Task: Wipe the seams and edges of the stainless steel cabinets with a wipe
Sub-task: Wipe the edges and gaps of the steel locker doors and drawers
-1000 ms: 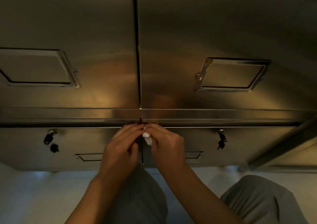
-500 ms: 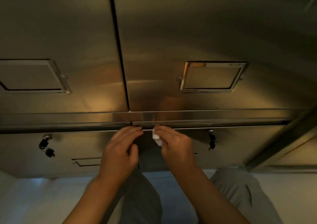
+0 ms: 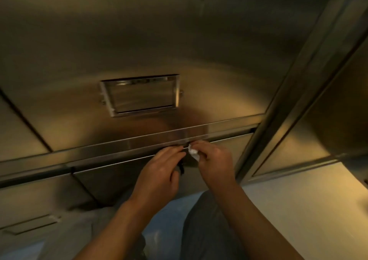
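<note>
Since the earlier frame we had shifted right along the stainless steel cabinets (image 3: 199, 56). Our left hand (image 3: 159, 172) rested relaxed on the horizontal seam (image 3: 139, 150); our right hand (image 3: 215, 164) pinched the crumpled wipe (image 3: 193, 153) there, its length running near-right.

right hand (image 3: 216, 163) pinching wipe (image 3: 193, 153), cabinet seam (image 3: 223, 138)

The big steel cabinet (image 3: 199, 50) is standing on the pale floor (image 3: 288, 200). A shiny ledge (image 3: 119, 146) is running across its front. Two hands are resting their fingers on the ledge, one holding a white wipe (image 3: 193, 153) against it.
</note>
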Action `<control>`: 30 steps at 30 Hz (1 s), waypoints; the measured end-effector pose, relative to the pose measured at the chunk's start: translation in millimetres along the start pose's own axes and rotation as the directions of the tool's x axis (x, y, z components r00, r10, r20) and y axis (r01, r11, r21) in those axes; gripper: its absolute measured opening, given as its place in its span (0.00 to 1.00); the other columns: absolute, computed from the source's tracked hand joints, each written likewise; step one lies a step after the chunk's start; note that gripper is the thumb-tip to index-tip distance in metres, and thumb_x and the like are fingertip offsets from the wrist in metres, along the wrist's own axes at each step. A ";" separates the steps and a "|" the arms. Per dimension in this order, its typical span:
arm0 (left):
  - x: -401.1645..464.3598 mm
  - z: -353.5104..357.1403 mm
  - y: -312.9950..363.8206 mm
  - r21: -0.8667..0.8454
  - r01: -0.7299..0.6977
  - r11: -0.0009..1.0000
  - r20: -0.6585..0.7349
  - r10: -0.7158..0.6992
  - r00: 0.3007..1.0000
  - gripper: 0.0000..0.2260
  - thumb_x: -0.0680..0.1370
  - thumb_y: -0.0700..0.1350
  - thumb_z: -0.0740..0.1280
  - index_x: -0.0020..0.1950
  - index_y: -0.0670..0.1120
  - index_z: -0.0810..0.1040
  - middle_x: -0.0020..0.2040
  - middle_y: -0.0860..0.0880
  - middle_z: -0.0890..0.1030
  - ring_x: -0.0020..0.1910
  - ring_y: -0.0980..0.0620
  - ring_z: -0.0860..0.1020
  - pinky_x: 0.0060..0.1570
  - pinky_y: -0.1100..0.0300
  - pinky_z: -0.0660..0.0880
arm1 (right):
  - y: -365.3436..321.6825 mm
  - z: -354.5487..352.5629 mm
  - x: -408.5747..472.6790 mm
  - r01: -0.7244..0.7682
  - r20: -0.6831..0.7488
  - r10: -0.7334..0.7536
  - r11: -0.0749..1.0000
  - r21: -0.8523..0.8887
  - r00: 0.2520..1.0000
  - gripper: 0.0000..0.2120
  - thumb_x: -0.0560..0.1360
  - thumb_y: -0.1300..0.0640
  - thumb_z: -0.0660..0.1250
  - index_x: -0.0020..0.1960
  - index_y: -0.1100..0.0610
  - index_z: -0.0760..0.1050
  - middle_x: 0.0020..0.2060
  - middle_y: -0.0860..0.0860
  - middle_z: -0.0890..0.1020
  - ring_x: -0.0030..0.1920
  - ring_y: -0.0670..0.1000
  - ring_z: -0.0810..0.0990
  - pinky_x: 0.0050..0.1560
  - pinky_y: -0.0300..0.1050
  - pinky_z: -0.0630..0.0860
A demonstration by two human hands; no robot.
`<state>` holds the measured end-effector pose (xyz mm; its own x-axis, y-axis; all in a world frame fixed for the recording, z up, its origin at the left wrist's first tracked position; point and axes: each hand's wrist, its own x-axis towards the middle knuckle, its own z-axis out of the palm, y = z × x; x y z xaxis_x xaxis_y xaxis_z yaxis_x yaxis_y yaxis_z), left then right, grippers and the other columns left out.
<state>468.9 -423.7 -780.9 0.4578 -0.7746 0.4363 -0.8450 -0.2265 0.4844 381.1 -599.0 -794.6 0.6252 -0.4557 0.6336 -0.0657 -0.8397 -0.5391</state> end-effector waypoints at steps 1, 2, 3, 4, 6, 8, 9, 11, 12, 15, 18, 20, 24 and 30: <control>4.4 6.8 2.7 0.000 -0.015 1.000 0.006 0.015 1.000 0.22 0.77 0.40 0.62 0.70 0.46 0.80 0.72 0.50 0.78 0.74 0.54 0.71 0.77 0.68 0.58 | 9.6 -10.7 1.7 -0.022 -0.017 0.022 0.999 -0.030 1.000 0.10 0.71 0.67 0.75 0.49 0.55 0.87 0.48 0.47 0.88 0.46 0.45 0.86 0.53 0.43 0.82; 8.0 13.4 3.8 0.002 -0.022 1.000 0.010 0.022 1.000 0.21 0.77 0.39 0.64 0.70 0.46 0.80 0.72 0.50 0.77 0.74 0.54 0.72 0.77 0.63 0.62 | 18.6 -20.5 3.9 -0.043 -0.043 0.041 0.998 -0.054 0.998 0.10 0.71 0.66 0.74 0.49 0.55 0.87 0.48 0.47 0.88 0.46 0.45 0.86 0.54 0.42 0.81; 11.6 19.1 4.7 0.007 -0.020 1.000 0.005 0.020 1.000 0.21 0.77 0.37 0.66 0.70 0.47 0.80 0.72 0.51 0.78 0.73 0.53 0.72 0.76 0.58 0.66 | 27.2 -29.8 5.9 -0.061 -0.075 0.056 0.996 -0.070 0.996 0.10 0.71 0.65 0.72 0.48 0.55 0.87 0.47 0.48 0.88 0.45 0.45 0.86 0.54 0.40 0.81; 14.3 23.3 5.1 0.010 -0.010 1.000 -0.011 0.010 1.000 0.22 0.76 0.36 0.67 0.69 0.47 0.81 0.71 0.51 0.78 0.72 0.53 0.73 0.75 0.55 0.68 | 35.5 -38.3 8.1 -0.081 -0.110 0.072 0.994 -0.080 0.991 0.10 0.71 0.64 0.70 0.48 0.55 0.87 0.46 0.48 0.88 0.44 0.45 0.85 0.54 0.39 0.80; 17.8 27.5 5.8 -0.005 0.014 1.000 -0.064 -0.015 0.998 0.21 0.74 0.36 0.66 0.66 0.46 0.83 0.68 0.52 0.80 0.68 0.53 0.77 0.73 0.61 0.68 | 51.5 -53.3 11.6 -0.125 -0.175 0.112 0.990 -0.069 0.978 0.11 0.72 0.60 0.66 0.47 0.55 0.87 0.45 0.48 0.88 0.44 0.43 0.85 0.53 0.35 0.78; 18.8 29.2 7.2 -0.018 0.016 1.000 -0.102 -0.018 0.995 0.21 0.72 0.36 0.66 0.63 0.46 0.85 0.66 0.53 0.82 0.66 0.55 0.78 0.72 0.69 0.65 | 68.7 -63.5 13.9 -0.180 -0.234 0.165 0.983 -0.042 0.958 0.11 0.72 0.62 0.67 0.47 0.56 0.88 0.45 0.47 0.88 0.45 0.41 0.84 0.55 0.29 0.75; 18.2 30.2 7.3 -0.021 0.007 1.000 -0.115 -0.010 0.993 0.20 0.72 0.36 0.66 0.62 0.46 0.85 0.66 0.53 0.82 0.66 0.55 0.78 0.71 0.69 0.65 | 75.6 -67.1 14.8 -0.208 -0.259 0.194 0.978 -0.026 0.946 0.11 0.72 0.65 0.67 0.48 0.57 0.88 0.45 0.46 0.87 0.47 0.40 0.83 0.57 0.26 0.74; 16.9 32.7 6.5 -0.025 -0.020 0.999 -0.138 0.016 0.990 0.18 0.73 0.37 0.66 0.60 0.45 0.86 0.66 0.52 0.82 0.66 0.55 0.78 0.71 0.68 0.67 | 84.5 -70.0 14.4 -0.263 -0.311 0.256 0.965 0.019 0.915 0.12 0.72 0.70 0.69 0.49 0.59 0.88 0.46 0.44 0.85 0.49 0.39 0.83 0.58 0.26 0.73; 16.5 33.3 5.7 -0.028 -0.029 0.999 -0.146 0.024 0.989 0.17 0.73 0.38 0.66 0.59 0.45 0.86 0.66 0.52 0.82 0.65 0.54 0.78 0.71 0.67 0.67 | 84.0 -70.2 14.1 -0.289 -0.338 0.292 0.955 0.059 0.895 0.12 0.73 0.71 0.70 0.50 0.59 0.87 0.47 0.45 0.86 0.50 0.38 0.83 0.59 0.29 0.75; 16.8 33.0 3.6 -0.028 -0.043 0.999 -0.149 0.038 0.988 0.16 0.75 0.41 0.64 0.59 0.45 0.86 0.66 0.53 0.82 0.65 0.54 0.79 0.71 0.68 0.67 | 71.0 -65.2 11.1 -0.335 -0.389 0.400 0.915 0.227 0.830 0.10 0.76 0.66 0.73 0.54 0.55 0.86 0.48 0.41 0.85 0.52 0.36 0.83 0.57 0.30 0.77; 16.7 32.9 1.4 -0.031 -0.049 0.998 -0.144 0.044 0.989 0.16 0.76 0.43 0.64 0.59 0.45 0.87 0.67 0.53 0.82 0.66 0.55 0.78 0.70 0.67 0.68 | 62.7 -52.6 10.5 -0.368 -0.462 0.499 0.862 0.348 0.733 0.11 0.76 0.64 0.74 0.56 0.53 0.85 0.49 0.44 0.86 0.53 0.41 0.85 0.57 0.40 0.82; 17.2 33.5 0.3 -0.037 -0.051 0.998 -0.143 0.045 0.989 0.16 0.76 0.42 0.64 0.58 0.45 0.87 0.67 0.53 0.81 0.67 0.56 0.78 0.70 0.66 0.69 | 62.4 -45.6 12.5 -0.403 -0.479 0.560 0.825 0.396 0.676 0.10 0.75 0.64 0.76 0.56 0.56 0.86 0.49 0.48 0.87 0.52 0.43 0.86 0.55 0.44 0.83; 16.9 35.5 -0.1 -0.048 -0.058 0.997 -0.149 0.050 0.988 0.15 0.74 0.40 0.65 0.57 0.45 0.87 0.67 0.53 0.81 0.67 0.57 0.77 0.69 0.65 0.70 | 63.1 -42.0 15.7 -0.419 -0.489 0.581 0.812 0.406 0.651 0.09 0.73 0.63 0.78 0.54 0.57 0.87 0.46 0.49 0.88 0.49 0.46 0.86 0.52 0.49 0.85; 17.3 29.2 -0.3 -0.070 -0.072 0.995 -0.109 0.064 0.992 0.16 0.74 0.41 0.65 0.58 0.46 0.87 0.68 0.53 0.81 0.69 0.57 0.77 0.70 0.64 0.69 | 44.4 -29.7 14.7 -0.421 -0.508 0.586 0.809 0.411 0.631 0.08 0.72 0.65 0.78 0.50 0.59 0.87 0.45 0.51 0.87 0.49 0.44 0.85 0.51 0.37 0.82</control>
<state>469.0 -454.3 -795.7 0.4299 -0.7189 0.5463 -0.8544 -0.1284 0.5034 364.3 -651.8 -792.8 -0.0388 -0.9298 0.3660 0.0031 -0.3663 -0.9305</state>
